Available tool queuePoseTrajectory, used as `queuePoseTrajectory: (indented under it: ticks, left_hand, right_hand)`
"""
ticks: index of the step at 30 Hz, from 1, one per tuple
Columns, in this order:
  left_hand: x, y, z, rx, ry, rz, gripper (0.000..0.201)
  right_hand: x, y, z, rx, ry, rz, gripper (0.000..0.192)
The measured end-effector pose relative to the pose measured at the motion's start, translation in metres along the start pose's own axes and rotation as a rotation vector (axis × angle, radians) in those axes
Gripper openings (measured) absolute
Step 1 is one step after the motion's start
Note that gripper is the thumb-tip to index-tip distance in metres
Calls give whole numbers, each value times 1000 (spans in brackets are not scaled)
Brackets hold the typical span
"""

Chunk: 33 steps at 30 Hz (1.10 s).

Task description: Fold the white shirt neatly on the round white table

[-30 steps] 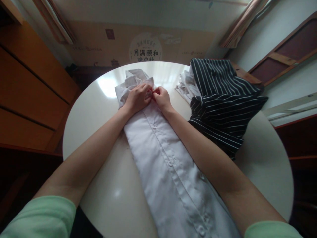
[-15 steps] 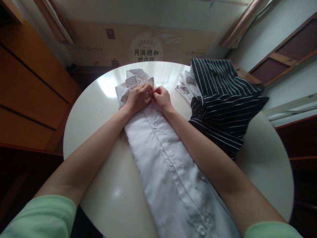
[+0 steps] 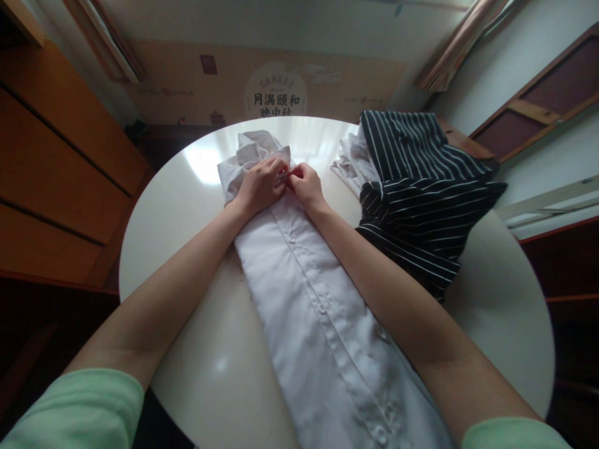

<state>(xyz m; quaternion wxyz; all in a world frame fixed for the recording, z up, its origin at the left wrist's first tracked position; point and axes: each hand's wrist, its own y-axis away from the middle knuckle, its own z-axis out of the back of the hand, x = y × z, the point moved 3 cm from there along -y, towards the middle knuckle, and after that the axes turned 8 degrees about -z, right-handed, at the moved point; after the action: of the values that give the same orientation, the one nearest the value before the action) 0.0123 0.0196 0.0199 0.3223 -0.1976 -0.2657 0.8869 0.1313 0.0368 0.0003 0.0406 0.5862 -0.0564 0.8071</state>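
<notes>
A white button-up shirt [image 3: 299,293] lies lengthwise on the round white table [image 3: 196,349], its button placket facing up and its collar end bunched at the far side. My left hand [image 3: 265,181] rests on the upper part of the shirt, fingers curled and pinching the cloth near the collar. Against its fingertips, my right hand [image 3: 305,185] pinches the same spot of the placket. What lies right between the fingertips is too small and covered to make out. Several buttons show down the front, fastened as far as I can see.
To the right lie black garments with white stripes [image 3: 416,206], partly over a crumpled white cloth [image 3: 354,159]. A printed cardboard panel [image 3: 187,81] stands behind the table. Wooden cabinet doors [image 3: 56,174] are at the left.
</notes>
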Motion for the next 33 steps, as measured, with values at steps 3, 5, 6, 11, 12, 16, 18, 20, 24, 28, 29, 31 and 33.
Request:
queuePoseTrajectory:
  ticks: [3,5,6,11,12,16,18,20,24,28,29,31,33]
  left_hand:
    - [1,0,-1,1,8,-2,19]
    - [1,0,-1,2,12,-2,20]
    - [1,0,-1,3,14,-2,20]
    - [1,0,-1,2,7,-9,20]
    - [1,0,-1,2,4,-10,20]
    - [0,0,0,-4,0,-9,19]
    - [0,0,0,-6,2,-11,19]
    - [0,0,0,-8,2,-13,19]
    - [0,0,0,-6,-2,-9,19]
    - [0,0,0,7,5,1,20]
    - [0,0,0,8,6,0,20]
    - [0,0,0,6,3,-2,20]
    - [0,0,0,3,-2,-5,20]
  right_hand:
    - [0,0,0,0,-3,1,6]
    - [1,1,0,-7,-6,7,6]
    - [1,1,0,-10,-8,11,6]
    - [1,0,0,-9,-3,3,7]
    - [1,0,0,-7,1,0,7]
    - [2,1,0,-6,16,-6,6]
    - [2,1,0,-6,15,-6,6]
    - [1,1,0,-4,6,-6,6]
    - [0,0,-1,-2,-17,2,6]
    - [1,1,0,-1,0,-1,6]
    - [1,1,0,0,9,-2,6]
    - [2,2,0,-3,23,-4,6]
    - [3,2,0,-5,27,-3,6]
